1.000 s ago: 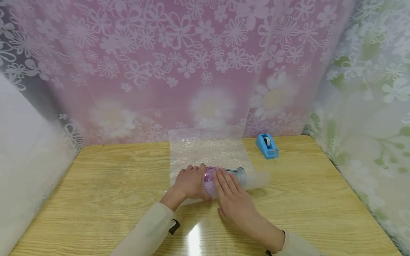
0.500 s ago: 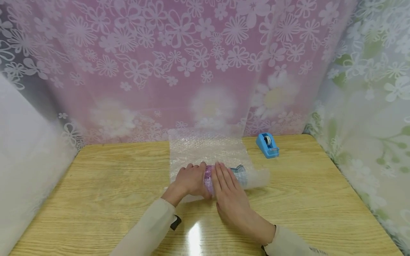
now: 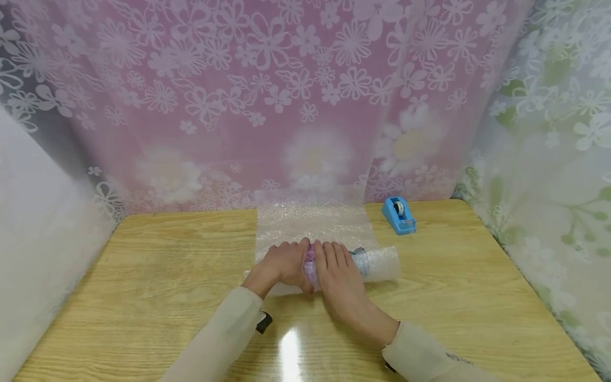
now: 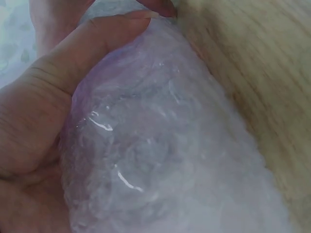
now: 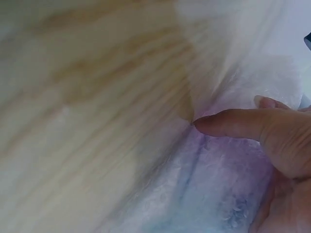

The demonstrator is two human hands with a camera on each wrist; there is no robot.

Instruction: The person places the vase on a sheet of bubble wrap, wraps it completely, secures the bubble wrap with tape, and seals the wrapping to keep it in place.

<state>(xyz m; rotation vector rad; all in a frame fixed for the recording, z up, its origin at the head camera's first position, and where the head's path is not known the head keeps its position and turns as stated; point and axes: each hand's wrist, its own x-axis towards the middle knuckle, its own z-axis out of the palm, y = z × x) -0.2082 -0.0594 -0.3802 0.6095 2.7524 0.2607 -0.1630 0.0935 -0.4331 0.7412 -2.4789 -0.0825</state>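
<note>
A purple and bluish see-through object [image 3: 311, 265] with a flared right end lies on its side, rolled in clear bubble wrap [image 3: 312, 220]. Its kind is hard to tell through the wrap. An end of the wrap roll [image 3: 384, 263] sticks out to the right. My left hand [image 3: 285, 262] grips the roll's left part; in the left wrist view its thumb lies across the wrapped surface [image 4: 160, 136]. My right hand [image 3: 341, 281] holds the middle, fingers over the top. In the right wrist view the right thumb [image 5: 228, 124] bears on the roll's near side.
The unrolled wrap stretches flat behind the roll to the back of the wooden table [image 3: 181, 276] and up against the pink flowered curtain [image 3: 229, 132]. A blue tape dispenser [image 3: 400, 216] stands at the back right.
Both hands have rolled the wrapped object slightly away from me. Its bluish end is now more covered by wrap. The right hand has shifted a little forward and its fingers bend more over the roll.
</note>
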